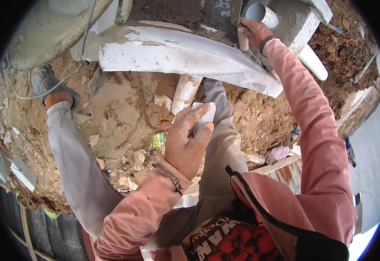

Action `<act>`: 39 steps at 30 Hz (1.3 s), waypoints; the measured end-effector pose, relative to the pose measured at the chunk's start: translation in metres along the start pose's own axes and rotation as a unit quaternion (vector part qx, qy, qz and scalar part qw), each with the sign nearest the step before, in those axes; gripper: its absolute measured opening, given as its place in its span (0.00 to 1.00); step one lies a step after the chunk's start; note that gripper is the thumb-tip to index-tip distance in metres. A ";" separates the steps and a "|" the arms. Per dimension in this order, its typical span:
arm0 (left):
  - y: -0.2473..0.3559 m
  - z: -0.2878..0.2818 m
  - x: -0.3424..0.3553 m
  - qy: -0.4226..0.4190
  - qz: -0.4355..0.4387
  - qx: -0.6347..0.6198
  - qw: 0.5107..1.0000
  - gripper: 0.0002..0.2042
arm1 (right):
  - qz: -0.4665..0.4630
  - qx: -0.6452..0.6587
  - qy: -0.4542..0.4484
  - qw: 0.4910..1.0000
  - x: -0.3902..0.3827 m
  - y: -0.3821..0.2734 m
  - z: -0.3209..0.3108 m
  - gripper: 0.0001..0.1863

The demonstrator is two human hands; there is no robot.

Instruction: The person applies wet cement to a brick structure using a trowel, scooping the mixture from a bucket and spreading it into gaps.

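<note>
For clean work, the trowel (243,40) is best kept low and steady over the grey mortar (207,16) beyond the far edge of the curved white block (168,54), near its right end, with the pipe (270,17) left unknocked. Its handle is grasped by the right hand (259,35) — that arm stretched well forward — while a white chunk (206,114) is pinched by the left hand (185,141), held forearm-up before the block's near edge.

Angular white block piece (206,114) gripped in left hand (184,145); tool (243,41) with pale rounded handle in right hand (258,34).
</note>
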State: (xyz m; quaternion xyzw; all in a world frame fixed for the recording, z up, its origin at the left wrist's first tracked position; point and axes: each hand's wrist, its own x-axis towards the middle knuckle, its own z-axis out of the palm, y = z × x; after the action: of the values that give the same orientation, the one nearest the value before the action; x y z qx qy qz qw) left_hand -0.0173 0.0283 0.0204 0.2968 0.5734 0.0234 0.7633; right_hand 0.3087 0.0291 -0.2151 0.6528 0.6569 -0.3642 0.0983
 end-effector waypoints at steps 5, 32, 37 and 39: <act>-0.003 0.004 0.001 -0.007 -0.046 -0.038 0.998 0.17 | 0.052 -0.062 -0.122 0.989 -0.009 0.012 0.010 0.19; -0.001 0.001 -0.003 -0.006 -0.025 -0.017 1.000 0.17 | -0.035 -0.056 -0.031 0.997 0.010 0.006 0.007 0.21; 0.002 0.001 -0.001 -0.018 -0.028 -0.022 0.999 0.17 | 0.033 -0.090 -0.162 0.982 0.005 0.014 0.015 0.20; 0.003 0.004 -0.009 -0.013 -0.031 -0.021 0.999 0.17 | -0.039 -0.050 -0.048 0.997 -0.001 0.002 0.004 0.20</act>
State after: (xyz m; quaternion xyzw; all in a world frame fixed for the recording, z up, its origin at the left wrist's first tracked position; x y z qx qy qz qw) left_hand -0.0159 0.0259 0.0300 0.2632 0.5717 0.0080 0.7770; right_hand 0.3092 0.0253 -0.2180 0.6031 0.6937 -0.3649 0.1481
